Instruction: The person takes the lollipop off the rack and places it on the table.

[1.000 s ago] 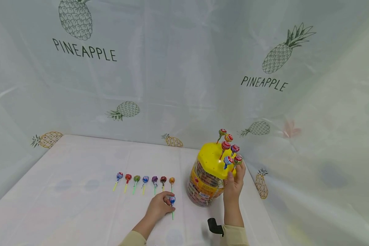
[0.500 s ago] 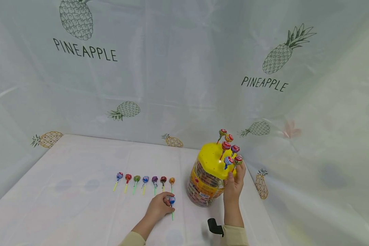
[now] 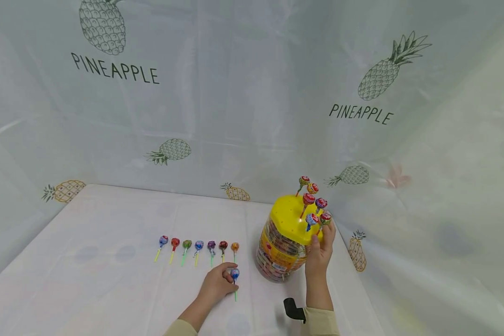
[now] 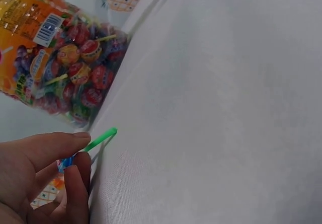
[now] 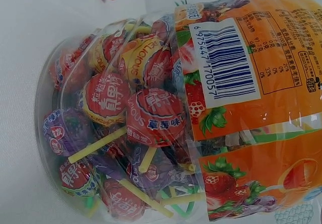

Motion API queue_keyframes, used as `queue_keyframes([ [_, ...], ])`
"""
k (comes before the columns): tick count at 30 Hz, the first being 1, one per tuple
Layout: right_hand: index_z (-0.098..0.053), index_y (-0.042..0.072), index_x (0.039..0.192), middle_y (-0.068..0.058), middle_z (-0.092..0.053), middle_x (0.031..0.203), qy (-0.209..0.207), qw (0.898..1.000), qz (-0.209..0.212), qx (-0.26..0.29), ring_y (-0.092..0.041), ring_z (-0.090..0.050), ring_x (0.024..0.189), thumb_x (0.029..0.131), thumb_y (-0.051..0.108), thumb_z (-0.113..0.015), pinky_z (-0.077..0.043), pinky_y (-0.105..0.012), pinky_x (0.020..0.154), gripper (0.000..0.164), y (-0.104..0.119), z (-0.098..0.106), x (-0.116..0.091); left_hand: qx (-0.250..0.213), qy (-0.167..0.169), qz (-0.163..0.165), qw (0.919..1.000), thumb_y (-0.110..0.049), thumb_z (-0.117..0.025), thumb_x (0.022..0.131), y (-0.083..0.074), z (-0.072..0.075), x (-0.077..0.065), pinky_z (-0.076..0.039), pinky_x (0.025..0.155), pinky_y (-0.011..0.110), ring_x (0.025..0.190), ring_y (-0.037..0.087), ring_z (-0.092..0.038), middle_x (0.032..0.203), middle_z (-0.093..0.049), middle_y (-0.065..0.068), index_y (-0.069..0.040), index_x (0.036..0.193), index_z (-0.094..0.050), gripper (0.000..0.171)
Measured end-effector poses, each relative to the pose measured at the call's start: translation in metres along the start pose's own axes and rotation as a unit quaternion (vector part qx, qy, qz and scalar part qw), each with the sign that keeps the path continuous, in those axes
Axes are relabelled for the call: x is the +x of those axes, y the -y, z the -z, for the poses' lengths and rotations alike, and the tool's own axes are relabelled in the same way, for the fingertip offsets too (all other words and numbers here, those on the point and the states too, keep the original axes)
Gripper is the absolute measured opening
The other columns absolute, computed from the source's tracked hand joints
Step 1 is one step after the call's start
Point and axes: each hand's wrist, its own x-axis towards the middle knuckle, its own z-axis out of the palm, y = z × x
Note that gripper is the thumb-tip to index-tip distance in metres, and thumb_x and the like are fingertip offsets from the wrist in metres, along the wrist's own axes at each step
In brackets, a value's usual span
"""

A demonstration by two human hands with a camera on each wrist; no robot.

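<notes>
1. Here's the blue lollipop, green stick toward us, just on the near side of the row's right-hand end; whether it touches the table, I can't tell.
2. The left hand has it pinched between thumb and fingers.
3. Looks like the placing step to me, perhaps starting a nearer row; that calls for a gentle release, without nudging the orange candy just beyond.
4. Beyond it, a row of seven lollipops, sticks all toward us!
5. To the right, the candy jar, six lollipops standing in its yellow lid.
6. And the right hand grips the lid's near right edge, seemingly steadying the jar.
7. Behind everything, a pineapple-print cloth.
</notes>
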Motion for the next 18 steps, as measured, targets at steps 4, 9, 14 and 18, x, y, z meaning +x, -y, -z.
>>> queue_keyframes([
  [4,-0.042,0.003,0.141,-0.001,-0.026,0.150,-0.001,1.000,0.013,-0.001,-0.021,-0.032,0.136,0.104,0.005,-0.040,-0.036,-0.023,0.104,0.037,-0.004,0.004,0.002,-0.026,-0.003,0.000,0.9997,-0.003,-0.084,0.070,0.000,0.001,-0.001,-0.042,0.055,0.028,0.060,0.014,-0.050,0.074,-0.055,0.000,-0.008,0.123,-0.064,0.057],
  [9,-0.042,0.006,0.141,-0.002,-0.022,0.152,-0.009,1.000,-0.007,0.027,-0.023,-0.032,0.136,0.104,0.003,-0.038,-0.042,-0.024,0.100,0.038,-0.017,0.011,0.000,-0.100,-0.006,-0.027,0.9946,-0.001,-0.082,0.072,-0.017,0.012,-0.002,-0.049,0.058,0.029,0.069,0.015,-0.058,0.086,-0.059,0.006,-0.005,0.124,-0.063,0.055],
  [14,-0.043,0.008,0.142,-0.002,-0.021,0.153,-0.018,0.998,-0.045,0.032,-0.021,-0.036,0.135,0.104,0.006,-0.039,-0.045,-0.024,0.095,0.037,-0.021,0.014,-0.006,-0.123,-0.006,-0.078,0.9893,-0.003,-0.080,0.077,-0.058,0.026,0.005,-0.053,0.070,0.033,0.089,0.024,-0.060,0.102,-0.061,0.009,-0.007,0.125,-0.063,0.051],
  [18,-0.042,0.005,0.140,-0.001,-0.024,0.152,-0.011,0.999,-0.031,0.004,-0.020,-0.034,0.136,0.103,0.002,-0.037,-0.042,-0.023,0.098,0.037,-0.016,0.013,-0.007,-0.123,-0.013,-0.132,0.9836,-0.006,-0.078,0.081,-0.097,0.032,0.016,-0.053,0.080,0.037,0.099,0.027,-0.059,0.110,-0.062,0.008,-0.014,0.126,-0.064,0.048],
])
